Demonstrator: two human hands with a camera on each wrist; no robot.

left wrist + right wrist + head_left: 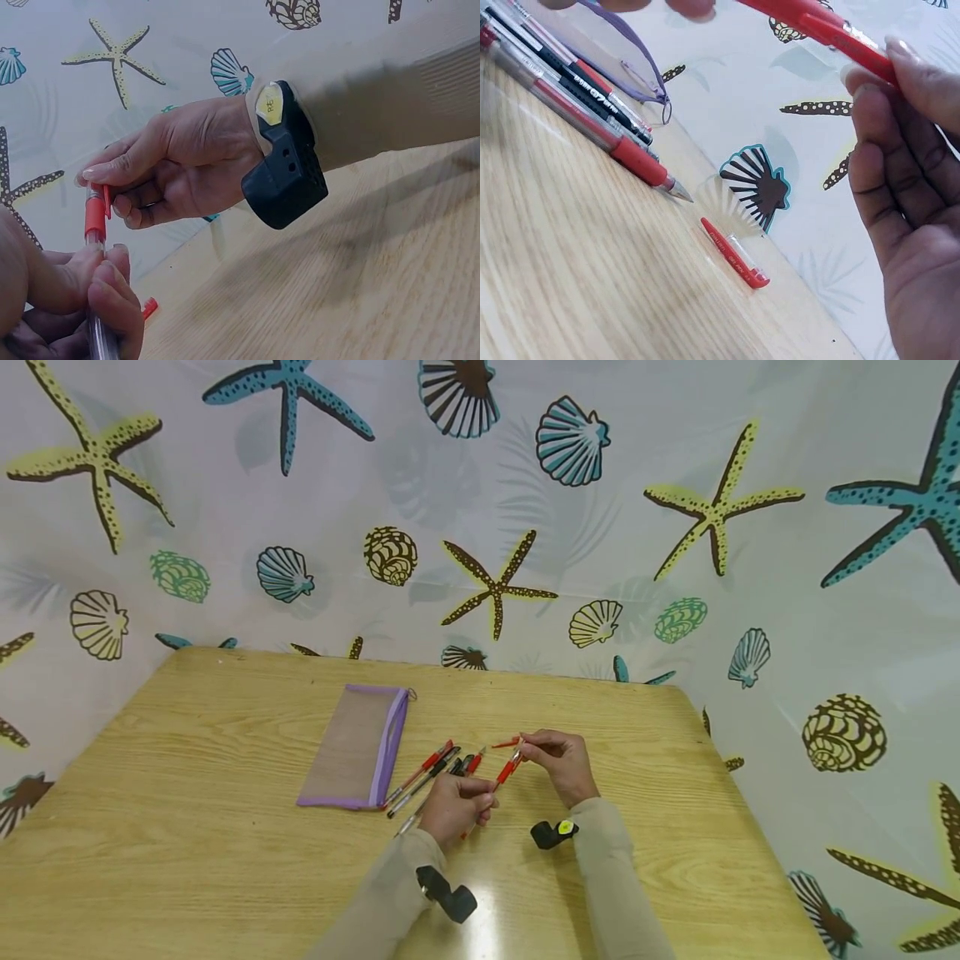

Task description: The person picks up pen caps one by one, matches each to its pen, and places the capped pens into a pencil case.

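My left hand (453, 806) grips the clear barrel of a red gel pen (508, 770), which slants up to the right. At its upper end my right hand (561, 764) pinches the cap (106, 201) between thumb and fingertips, its red clip lying along the pen. Behind the hands a loose red pen cap (735, 255) lies on the table. Beside it is an uncapped red pen (641, 161) with its metal tip bare. Several more red and black pens (420, 777) lie slanted beside the left hand, which partly covers some of them.
A mesh pouch (356, 743) with purple edging and a zipper lies flat left of the pens. The wooden table (187, 827) ends at the back against a hanging cloth (337, 510) printed with shells and starfish.
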